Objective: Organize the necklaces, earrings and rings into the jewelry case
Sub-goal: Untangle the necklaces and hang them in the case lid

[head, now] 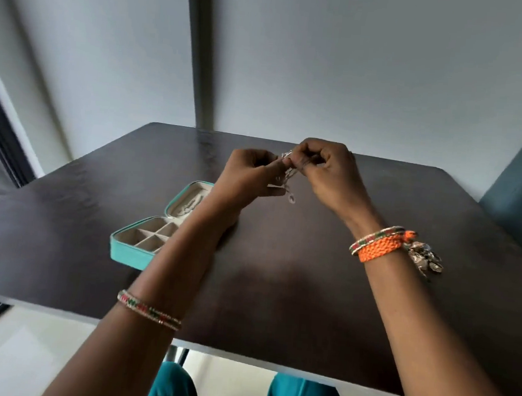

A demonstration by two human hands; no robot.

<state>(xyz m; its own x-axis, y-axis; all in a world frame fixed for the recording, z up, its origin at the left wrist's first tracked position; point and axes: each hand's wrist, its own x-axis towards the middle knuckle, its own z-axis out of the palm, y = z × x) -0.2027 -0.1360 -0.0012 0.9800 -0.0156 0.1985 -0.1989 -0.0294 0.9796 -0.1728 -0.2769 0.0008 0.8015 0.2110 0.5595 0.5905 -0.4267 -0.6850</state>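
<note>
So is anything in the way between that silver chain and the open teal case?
Only the person's own left forearm, which crosses over the teal zip jewelry case. Both hands pinch the silver chain necklace above the dark table.

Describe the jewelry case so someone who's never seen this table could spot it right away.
Start at the dark wooden table and look to its left half, beneath the person's left forearm. The jewelry case lies open there, partly hidden by that arm. It is turquoise outside and cream inside, with small square compartments in its near half.

Left forearm (pixel 180 254) hides jewelry case (pixel 131 244) right half; necklace (pixel 287 181) blurred.
</note>
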